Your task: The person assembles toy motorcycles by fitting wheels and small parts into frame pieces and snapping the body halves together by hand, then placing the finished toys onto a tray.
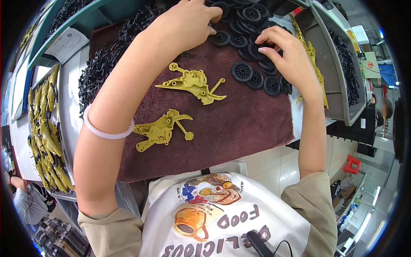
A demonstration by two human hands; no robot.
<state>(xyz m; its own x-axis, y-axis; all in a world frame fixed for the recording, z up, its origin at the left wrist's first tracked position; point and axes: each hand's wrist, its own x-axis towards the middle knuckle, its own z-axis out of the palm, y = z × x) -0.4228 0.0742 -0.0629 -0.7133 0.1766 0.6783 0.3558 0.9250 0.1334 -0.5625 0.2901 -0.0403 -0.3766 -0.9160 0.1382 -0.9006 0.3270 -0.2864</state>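
Two olive-yellow plastic half-shells, an upper one [190, 83] and a lower one [162, 130], lie on a brown towel [231, 132]. My left hand [184, 23] reaches to the far edge beside the black parts, finger and thumb apart; some of its fingers are cut off by the picture edge. My right hand [287, 53] pinches a black spoked wheel [255, 52] between thumb and fingers, at the right of the wheel pile. Several loose black wheels, one of them a nearer wheel [242, 71], lie just below that hand.
A heap of small black parts [100, 68] covers the towel's left side. Yellow shells fill a tray [47, 137] at far left. More yellow parts [314, 64] lie beside a grey bin [327, 81] on the right, with a box of wheels [346, 68] beyond.
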